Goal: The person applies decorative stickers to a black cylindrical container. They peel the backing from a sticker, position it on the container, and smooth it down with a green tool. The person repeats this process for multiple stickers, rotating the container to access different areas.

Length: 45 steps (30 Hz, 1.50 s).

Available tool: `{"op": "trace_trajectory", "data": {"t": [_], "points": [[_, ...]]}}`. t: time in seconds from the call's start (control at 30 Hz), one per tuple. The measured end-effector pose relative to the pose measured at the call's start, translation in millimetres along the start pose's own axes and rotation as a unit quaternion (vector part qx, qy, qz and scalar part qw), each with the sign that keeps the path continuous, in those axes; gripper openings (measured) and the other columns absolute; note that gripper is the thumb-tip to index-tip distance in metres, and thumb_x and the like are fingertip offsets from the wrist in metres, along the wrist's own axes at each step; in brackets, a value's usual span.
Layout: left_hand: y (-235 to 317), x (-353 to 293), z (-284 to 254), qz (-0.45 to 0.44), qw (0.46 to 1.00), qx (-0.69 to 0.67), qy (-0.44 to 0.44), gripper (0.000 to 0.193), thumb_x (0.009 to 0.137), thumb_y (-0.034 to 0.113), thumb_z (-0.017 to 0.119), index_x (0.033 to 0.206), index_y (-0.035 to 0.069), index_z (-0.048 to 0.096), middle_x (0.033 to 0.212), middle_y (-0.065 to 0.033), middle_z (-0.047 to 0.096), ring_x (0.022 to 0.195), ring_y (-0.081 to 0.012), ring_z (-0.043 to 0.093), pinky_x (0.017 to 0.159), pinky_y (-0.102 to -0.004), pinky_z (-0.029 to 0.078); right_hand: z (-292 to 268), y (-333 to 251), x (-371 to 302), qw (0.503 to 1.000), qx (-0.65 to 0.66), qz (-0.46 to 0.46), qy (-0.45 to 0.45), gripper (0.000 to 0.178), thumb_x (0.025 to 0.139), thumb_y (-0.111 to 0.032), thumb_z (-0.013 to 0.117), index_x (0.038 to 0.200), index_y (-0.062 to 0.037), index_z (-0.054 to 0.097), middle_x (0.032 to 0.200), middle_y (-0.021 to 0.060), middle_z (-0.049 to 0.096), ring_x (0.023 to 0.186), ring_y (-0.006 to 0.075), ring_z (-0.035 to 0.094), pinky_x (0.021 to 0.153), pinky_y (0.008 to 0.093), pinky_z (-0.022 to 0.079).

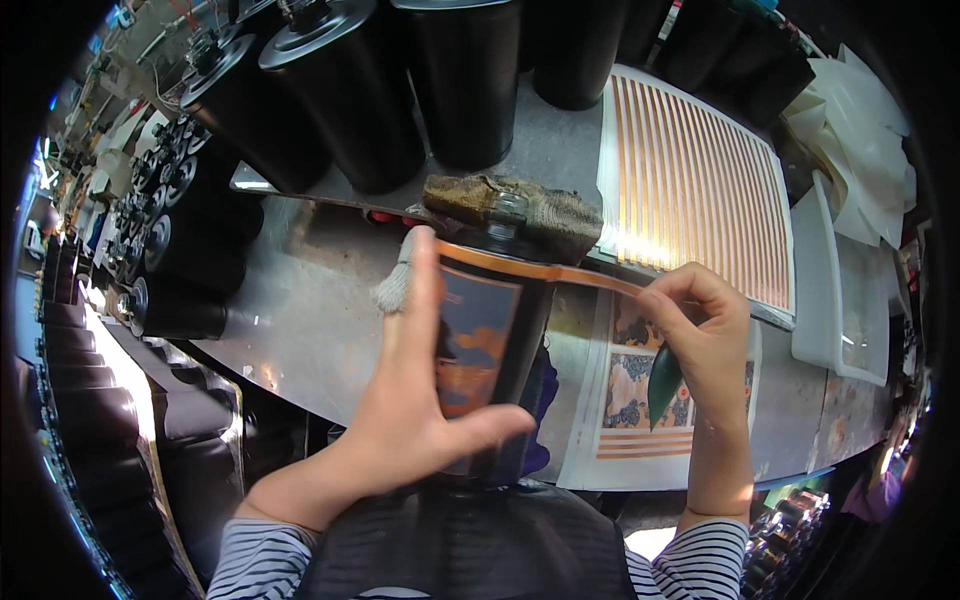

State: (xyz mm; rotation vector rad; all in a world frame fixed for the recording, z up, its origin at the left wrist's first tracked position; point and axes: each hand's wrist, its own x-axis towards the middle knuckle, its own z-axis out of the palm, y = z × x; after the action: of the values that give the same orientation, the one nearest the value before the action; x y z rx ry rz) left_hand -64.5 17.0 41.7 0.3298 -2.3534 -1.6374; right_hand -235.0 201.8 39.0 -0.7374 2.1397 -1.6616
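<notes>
A black cylinder (510, 345) lies in front of me, its metal-tipped neck (508, 208) against a worn brown block of padding (570, 215). A picture decal (478, 335) in grey-blue and orange covers part of its side. Around the neck end runs a copper-coloured strip (590, 277), whose loose end stretches out to the right. My left hand (405, 400) lies along the cylinder's left side, fingers straight and thumb spread across it. Grey knitted fabric (397, 280) shows beside its fingertips. Between thumb and forefinger, my right hand (705, 335) pinches the strip's end; a dark green leaf-shaped piece (662, 385) hangs below its palm.
Tall black cylinders (455, 90) stand along the far side of the metal table (300, 290). A sheet of copper-coloured stripes (700, 180) lies at the far right, near a white tray (845, 290). Patterned decal sheets (640, 400) lie below my right hand. More cylinders (180, 300) crowd the left.
</notes>
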Motion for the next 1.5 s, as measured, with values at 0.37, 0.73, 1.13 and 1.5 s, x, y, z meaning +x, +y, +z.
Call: {"op": "trace_trajectory", "data": {"t": [0.37, 0.73, 1.13, 1.5], "points": [[25.1, 5.4, -16.0, 0.116, 0.94, 0.32, -0.02, 0.054, 0.078, 0.011, 0.062, 0.13, 0.015, 0.053, 0.128, -0.0143, 0.053, 0.133, -0.0396, 0.032, 0.104, -0.0633, 0.015, 5.7, -0.4, 6.7, 0.99, 0.106, 0.067, -0.07, 0.01, 0.084, -0.008, 0.067, 0.087, 0.0015, 0.065, 0.072, -0.001, 0.059, 0.065, 0.0024, 0.05, 0.058, 0.0163, 0.039], [45.4, 29.6, -6.4, 0.201, 0.861, 0.456, -0.099, 0.053, 0.076, 0.011, 0.064, 0.128, 0.019, 0.056, 0.118, -0.0087, 0.059, 0.133, -0.0325, 0.034, 0.105, -0.0647, 0.009, 14.0, 5.4, 7.9, 0.992, 0.099, 0.059, -0.048, 0.015, 0.087, -0.015, 0.064, 0.087, 0.0002, 0.065, 0.069, -0.0035, 0.055, 0.063, 0.0023, 0.047, 0.057, 0.016, 0.035], [-12.7, -3.6, -8.3, 0.034, 0.997, -0.048, 0.042, 0.072, 0.086, 0.022, 0.062, 0.143, -0.002, 0.025, 0.142, -0.022, 0.035, 0.135, -0.029, 0.029, 0.108, -0.0336, 0.023, 29.6, -14.8, 6.5, 0.985, 0.151, 0.016, -0.081, 0.011, 0.083, -0.012, 0.069, 0.082, -0.0014, 0.064, 0.071, -0.0022, 0.06, 0.065, 0.0026, 0.051, 0.061, 0.0163, 0.04], [36.7, 17.4, -2.8, 0.186, 0.867, 0.462, -0.006, 0.053, 0.073, 0.004, 0.054, 0.123, 0.021, 0.061, 0.098, -0.0024, 0.063, 0.127, -0.0322, 0.041, 0.104, -0.0672, 0.003, 31.6, -10.3, 8.1, 0.979, 0.166, 0.062, -0.097, 0.016, 0.089, -0.014, 0.061, 0.089, 0.001, 0.066, 0.073, -0.0009, 0.058, 0.068, 0.0033, 0.049, 0.062, 0.0178, 0.039]]}}
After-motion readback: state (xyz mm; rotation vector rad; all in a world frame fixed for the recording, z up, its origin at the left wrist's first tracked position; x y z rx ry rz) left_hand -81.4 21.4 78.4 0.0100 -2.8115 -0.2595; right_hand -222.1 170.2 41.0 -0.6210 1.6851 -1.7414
